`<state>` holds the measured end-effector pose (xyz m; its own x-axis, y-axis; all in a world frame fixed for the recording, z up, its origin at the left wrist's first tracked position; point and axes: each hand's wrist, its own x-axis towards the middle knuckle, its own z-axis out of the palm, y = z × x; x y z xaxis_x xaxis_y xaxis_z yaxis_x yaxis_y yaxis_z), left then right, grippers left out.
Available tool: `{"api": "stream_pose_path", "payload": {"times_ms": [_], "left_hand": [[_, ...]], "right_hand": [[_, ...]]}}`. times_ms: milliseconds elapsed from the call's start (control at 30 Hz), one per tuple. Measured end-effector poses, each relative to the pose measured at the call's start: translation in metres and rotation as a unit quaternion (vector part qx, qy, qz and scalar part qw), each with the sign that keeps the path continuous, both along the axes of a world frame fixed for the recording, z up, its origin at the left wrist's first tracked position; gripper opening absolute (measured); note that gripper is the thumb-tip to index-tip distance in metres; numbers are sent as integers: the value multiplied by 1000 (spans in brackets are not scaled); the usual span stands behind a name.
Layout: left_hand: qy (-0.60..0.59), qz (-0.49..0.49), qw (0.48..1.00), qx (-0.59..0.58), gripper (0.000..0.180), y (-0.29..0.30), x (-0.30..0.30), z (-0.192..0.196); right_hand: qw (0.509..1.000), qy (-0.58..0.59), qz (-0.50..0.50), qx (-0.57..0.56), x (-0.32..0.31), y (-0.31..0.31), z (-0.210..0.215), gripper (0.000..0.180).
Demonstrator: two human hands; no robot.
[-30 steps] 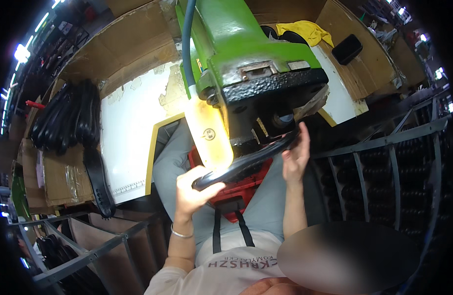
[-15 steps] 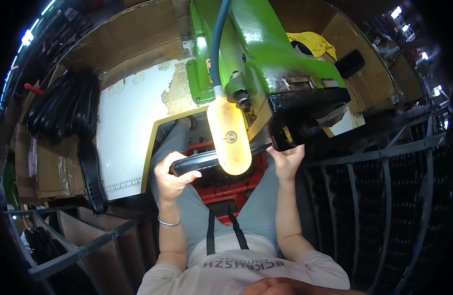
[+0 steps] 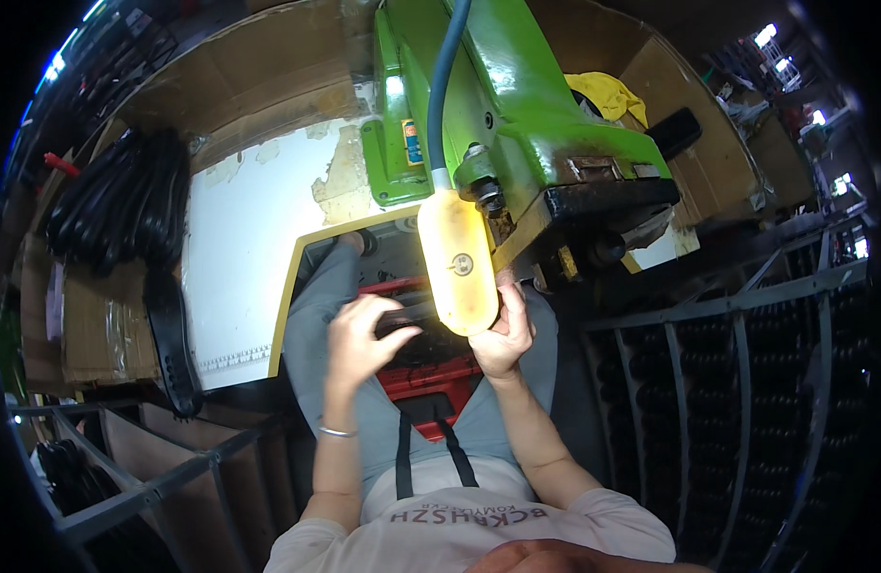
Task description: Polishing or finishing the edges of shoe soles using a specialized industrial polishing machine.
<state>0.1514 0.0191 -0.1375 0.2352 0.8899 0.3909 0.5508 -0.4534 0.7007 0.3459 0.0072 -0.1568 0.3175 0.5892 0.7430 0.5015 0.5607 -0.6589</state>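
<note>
A long black curved part (image 3: 399, 318) is held over my lap, its middle hidden behind a yellow lamp shade (image 3: 457, 260). My left hand (image 3: 357, 339) curls its fingers around the part's left end. My right hand (image 3: 504, 334) grips the other end just below the lamp, close under the black head of a green machine (image 3: 517, 115). A red bin (image 3: 431, 377) stands between my knees beneath both hands.
A pile of black curved parts (image 3: 125, 201) lies on cardboard at the left, with one more part (image 3: 168, 349) below it. The white tabletop (image 3: 240, 267) has a yellow-edged cutout. A metal rack (image 3: 746, 382) of dark parts stands at the right; a yellow cloth (image 3: 608, 94) lies behind the machine.
The black part has come down from under the machine's head toward my lap. My hands have moved closer together on it.
</note>
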Motion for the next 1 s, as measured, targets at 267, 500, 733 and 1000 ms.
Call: {"api": "stream_pose_path", "payload": {"times_ms": [267, 500, 733, 1000], "left_hand": [[-266, 7, 962, -51, 25, -4, 72, -20], [-476, -17, 866, -149, 34, -22, 103, -49], [-519, -7, 840, -161, 35, -17, 105, -55], [-471, -62, 877, -74, 43, -3, 79, -11]], "right_hand": [[990, 107, 48, -78, 17, -7, -14, 57], [704, 572, 310, -284, 30, -30, -117, 53], [739, 550, 186, -342, 54, -38, -104, 47], [947, 192, -65, -247, 118, -24, -23, 57]]}}
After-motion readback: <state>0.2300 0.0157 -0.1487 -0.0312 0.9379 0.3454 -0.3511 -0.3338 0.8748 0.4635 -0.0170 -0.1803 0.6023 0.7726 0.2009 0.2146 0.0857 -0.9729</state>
